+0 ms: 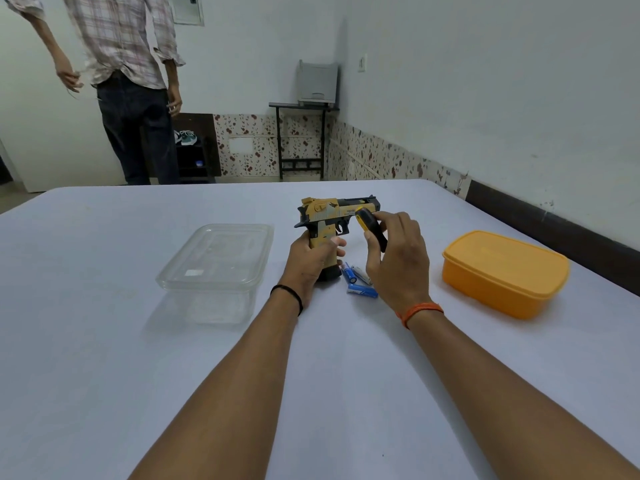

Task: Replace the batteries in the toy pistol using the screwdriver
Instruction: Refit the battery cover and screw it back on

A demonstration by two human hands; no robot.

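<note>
Head view: my left hand (311, 258) grips the handle of the yellow-and-black plastic toy pistol (334, 216), held upright above the white counter (104, 341). My right hand (398, 258) holds the black-and-yellow-handled screwdriver (372, 228) beside the pistol's trigger. Blue cylindrical batteries (358, 284) lie on the counter between my hands.

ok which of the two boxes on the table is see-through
The clear plastic box, beside the left hand. The orange box near the right hand is opaque.
</note>
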